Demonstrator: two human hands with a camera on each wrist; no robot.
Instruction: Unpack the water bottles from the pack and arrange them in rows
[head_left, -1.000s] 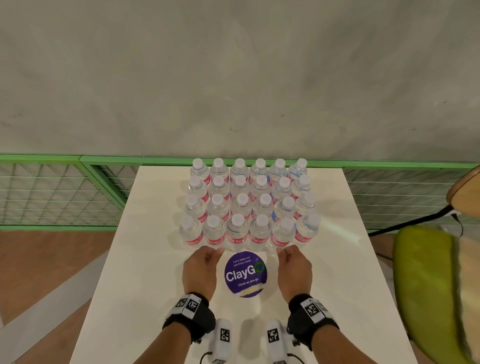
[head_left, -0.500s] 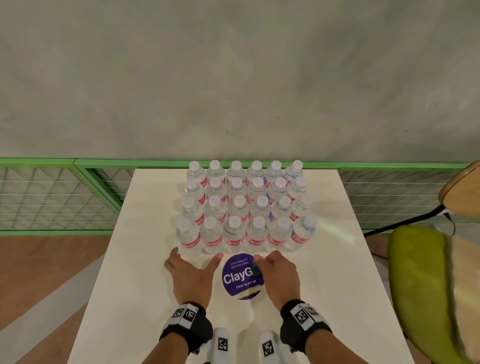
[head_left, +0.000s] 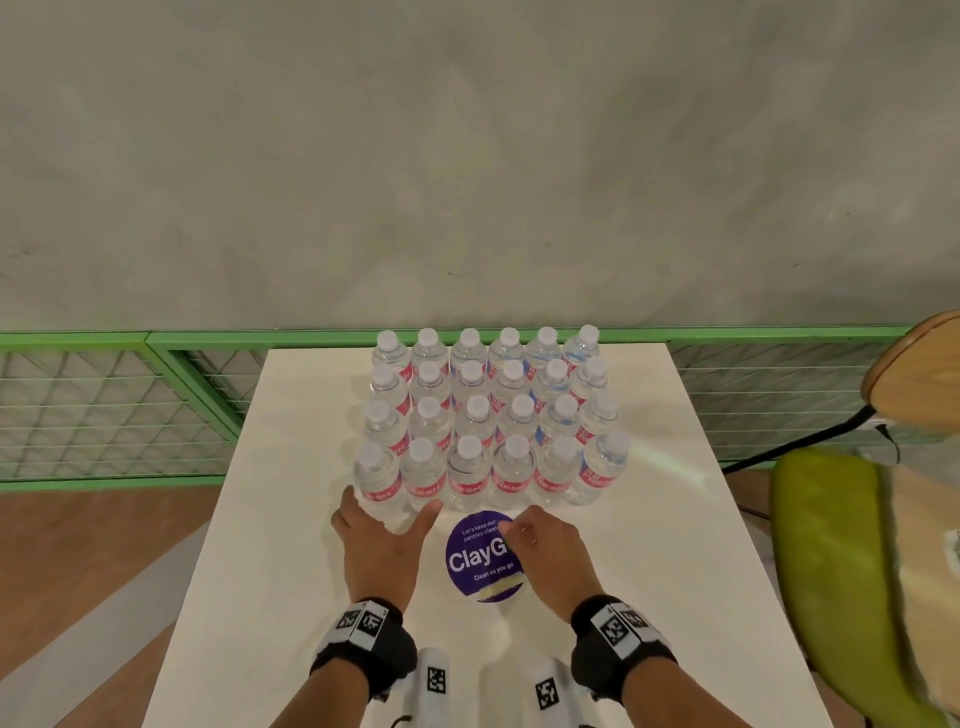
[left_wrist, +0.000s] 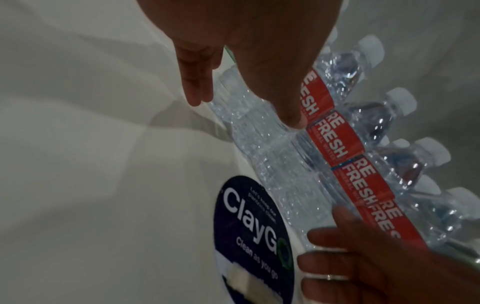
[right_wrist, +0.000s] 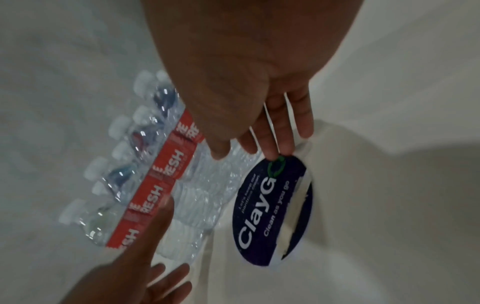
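A round purple sticker (head_left: 480, 558) lies on the white table (head_left: 649, 545) beside a green chair (head_left: 831, 561).

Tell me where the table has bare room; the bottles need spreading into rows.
Bare white table runs left of the pack of water bottles, right of it toward the table's edge, and near the wrists. The back edge is crowded. In front, the left hand, ClayGo sticker and right hand fill the strip.

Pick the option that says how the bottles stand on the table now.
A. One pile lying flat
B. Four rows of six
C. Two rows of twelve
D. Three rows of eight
B: the head view shows the bottles upright in four rows of six on the table.
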